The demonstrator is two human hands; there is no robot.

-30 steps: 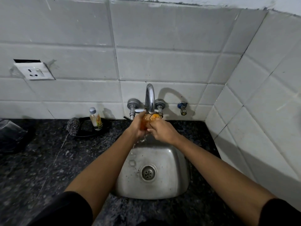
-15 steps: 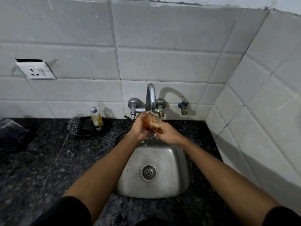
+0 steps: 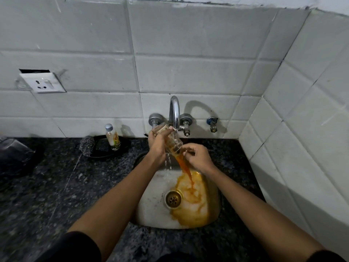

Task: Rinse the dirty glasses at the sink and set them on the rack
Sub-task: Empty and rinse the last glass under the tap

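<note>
A clear glass (image 3: 172,143) stained orange is tipped mouth-down under the chrome tap (image 3: 174,112). My left hand (image 3: 158,146) grips its upper part near the base. My right hand (image 3: 197,157) pinches the rim at the lower end. Orange liquid pours from the mouth into the steel sink (image 3: 149,208) and spreads around the drain (image 3: 173,198). Water runs from the tap beside the glass. No rack is in view.
A small bottle (image 3: 112,137) stands in a dark dish (image 3: 124,146) with a scrubber (image 3: 87,145) left of the tap. A dark object (image 3: 15,157) lies at far left on the granite counter (image 3: 56,186). A wall socket (image 3: 43,85) and tiled walls close the back and right.
The glass has gone from upright under the tap to tipped mouth-down. Orange liquid now streams out and stains the sink. My right hand has shifted down to the rim.
</note>
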